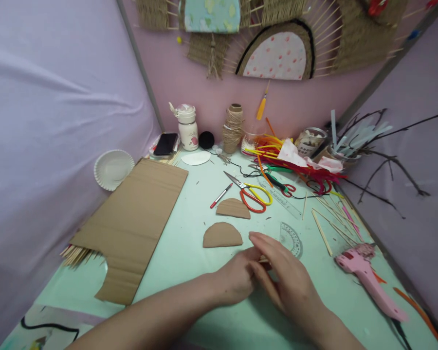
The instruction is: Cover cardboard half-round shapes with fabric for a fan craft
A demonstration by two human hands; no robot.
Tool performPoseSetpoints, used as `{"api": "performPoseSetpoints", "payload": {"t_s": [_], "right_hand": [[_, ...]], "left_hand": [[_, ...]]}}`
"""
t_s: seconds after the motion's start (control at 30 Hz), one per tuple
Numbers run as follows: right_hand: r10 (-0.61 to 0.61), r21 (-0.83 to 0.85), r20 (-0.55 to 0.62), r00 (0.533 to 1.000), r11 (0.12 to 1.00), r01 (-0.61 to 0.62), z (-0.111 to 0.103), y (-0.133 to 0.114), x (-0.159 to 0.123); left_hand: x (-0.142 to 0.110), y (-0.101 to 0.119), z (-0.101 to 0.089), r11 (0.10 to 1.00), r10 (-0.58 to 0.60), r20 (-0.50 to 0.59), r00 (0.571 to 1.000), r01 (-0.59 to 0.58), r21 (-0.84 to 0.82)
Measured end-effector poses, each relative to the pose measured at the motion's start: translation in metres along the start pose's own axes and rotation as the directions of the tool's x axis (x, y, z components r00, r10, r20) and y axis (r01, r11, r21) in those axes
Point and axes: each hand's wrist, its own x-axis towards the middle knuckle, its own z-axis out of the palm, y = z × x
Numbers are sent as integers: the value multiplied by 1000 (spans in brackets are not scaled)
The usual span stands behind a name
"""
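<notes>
Left hand [237,278] and right hand [286,274] meet; I cannot tell what either grip holds. A cardboard half-circle [222,236] lies beyond, likely for easy reach.

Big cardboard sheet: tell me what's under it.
Under the sheet, thin sticks poke out at its left corner; anything farther in is covered and cannot be seen.

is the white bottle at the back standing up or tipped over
Upright: the white bottle stands on its base, with its lid at the top.
</notes>
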Motion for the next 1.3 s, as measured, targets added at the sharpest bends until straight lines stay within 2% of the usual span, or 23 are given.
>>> {"api": "performPoseSetpoints", "payload": {"t_s": [0.1,0.17,0.23,0.3,0.4,0.47,0.53,0.6,0.67,0.73,0.8,0.93,1.1,1.3], "right_hand": [[57,48,36,998,997,-59,-2,3,-1],[92,117,97,991,988,-103,-6,2,3],[151,229,152,977,956,-183,-12,0,12],[224,384,170,960,882,-274,-17,0,25],[314,581,221,923,717,-384,-16,7,57],[328,600,354,876,639,-482,-10,15,82],[290,538,529,798,612,-579,3,22,104],[222,487,660,718,601,-633,18,26,123],[155,498,718,678,565,-657,35,26,135],[125,538,727,675,508,-673,51,25,144],[154,559,710,687,470,-683,65,24,150],[233,548,674,701,479,-686,83,27,154],[268,545,648,713,490,-680,92,29,151],[283,577,629,724,454,-679,93,30,149]], "left_hand": [[2,-5,-4,984,94,144,985,-114,136],[1,-7,-4,975,123,138,983,-146,170],[-2,-5,-4,982,93,58,994,-102,162],[-8,4,-5,991,29,-41,999,-23,135],[-17,25,-14,996,-44,-190,981,29,-80],[-22,37,-25,962,-72,-267,961,-4,-274],[-28,44,-39,920,-103,-282,954,-16,-392],[-30,46,-54,902,-141,-243,960,23,-432],[-30,46,-68,898,-153,-221,963,42,-438],[-27,45,-79,904,-141,-233,962,29,-427],[-22,44,-87,914,-123,-249,961,12,-405],[-13,42,-95,925,-108,-281,954,-7,-381],[-12,37,-99,925,-122,-349,929,-20,-378],[-13,38,-102,921,-116,-390,913,-48,-387]]}}
